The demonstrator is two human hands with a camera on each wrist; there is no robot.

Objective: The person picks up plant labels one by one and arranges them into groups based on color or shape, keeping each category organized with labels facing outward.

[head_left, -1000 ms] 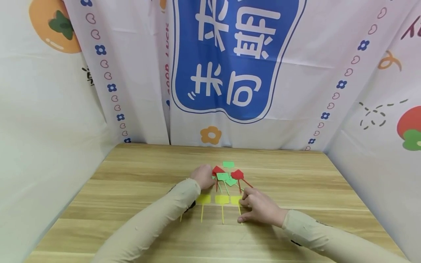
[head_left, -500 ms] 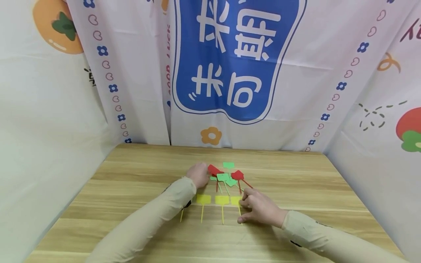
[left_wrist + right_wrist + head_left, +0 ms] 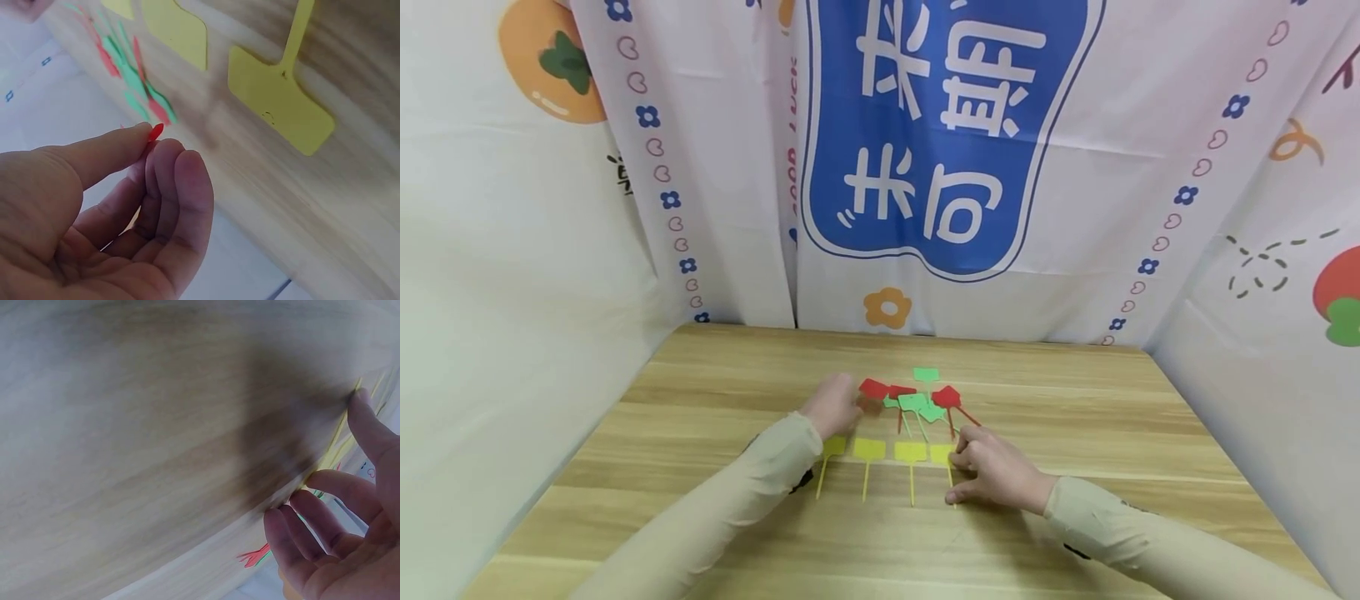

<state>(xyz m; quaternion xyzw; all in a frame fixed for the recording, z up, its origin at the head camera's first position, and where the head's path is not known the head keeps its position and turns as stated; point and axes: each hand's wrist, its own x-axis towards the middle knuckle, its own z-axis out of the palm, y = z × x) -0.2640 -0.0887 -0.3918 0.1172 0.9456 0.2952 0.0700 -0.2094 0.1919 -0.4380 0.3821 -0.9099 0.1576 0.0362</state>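
Note:
My left hand (image 3: pixel 835 407) pinches a red plant label (image 3: pixel 874 388) between thumb and forefinger, just left of the pile; in the left wrist view the red stem end (image 3: pixel 156 132) pokes out at the fingertips. Four-cornered yellow plant labels lie in a row, stems toward me, among them a yellow label (image 3: pixel 911 452) near the middle. At the row's right end my right hand (image 3: pixel 996 471) rests on another yellow label (image 3: pixel 940 454), fingertips at its head and thumb low by its stem. In the right wrist view, the thumb and fingers are spread apart along that label.
Behind the yellow row, green labels (image 3: pixel 913 403) and red labels (image 3: pixel 947 397) overlap in a loose pile. One green label (image 3: pixel 926 374) sticks out at the back. The wooden table (image 3: pixel 737 367) is bounded by printed cloth walls (image 3: pixel 737 250) at the back and sides.
My left hand has drawn a red label leftward out of the pile and moved left and slightly nearer, uncovering the leftmost yellow label. The right hand has stayed on its yellow label.

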